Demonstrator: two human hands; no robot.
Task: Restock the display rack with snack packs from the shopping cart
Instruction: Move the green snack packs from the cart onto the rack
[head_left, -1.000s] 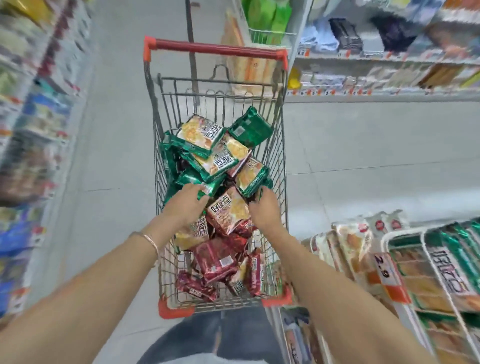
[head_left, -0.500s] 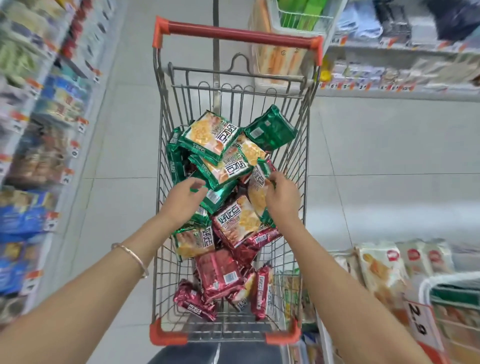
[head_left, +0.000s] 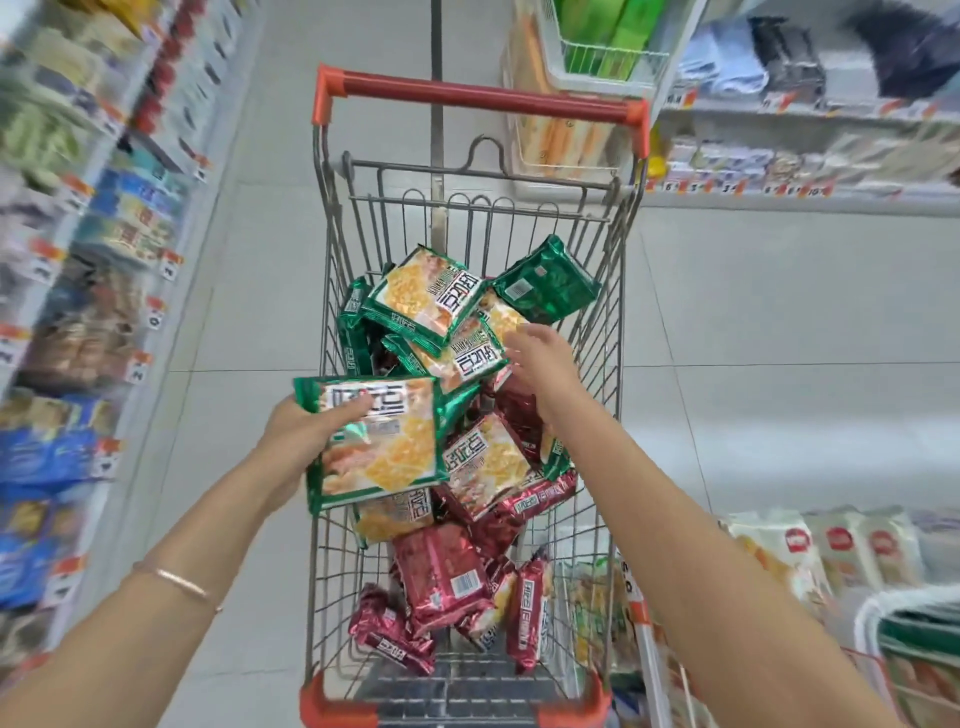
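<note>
green foil snack pack (head_left: 379, 441) is up out of the pile, hanging over the left rim of the shopping cart (head_left: 483, 98). left hand (head_left: 288, 441) has its grip clamped on the pack's left edge. thumb lies across the printed face, other fingers are hidden underneath. the pack is held flat and face up, probably so the label can be checked and it goes to the rack uncrumpled.

right hand (head_left: 543, 358) is over the heaped green packs (head_left: 431, 306) at the far end of the basket. its grip is apart, fingers loosely spread, holding nothing. cannot tell if the fingertips touch the pack below. judgement: it is going for a second pack, one per hand for each trip.

red packs (head_left: 441, 577) lie lower down at the near end, untouched. green looks like the flavour being pulled first.

display rack (head_left: 883, 618) is a white wire frame at lower right, just beside the cart. it is blurred, with something green inside. parking the cart alongside it keeps the carry short.

task looks early, the cart has plenty left.

risks: foil is slick, so a one-edge hold may slip. the pile is loose, so pulling one pack may shift its neighbours. a thin bracelet (head_left: 176, 582) sits on the left wrist. aisle shelves (head_left: 78, 260) on the left are too blurred to read.
</note>
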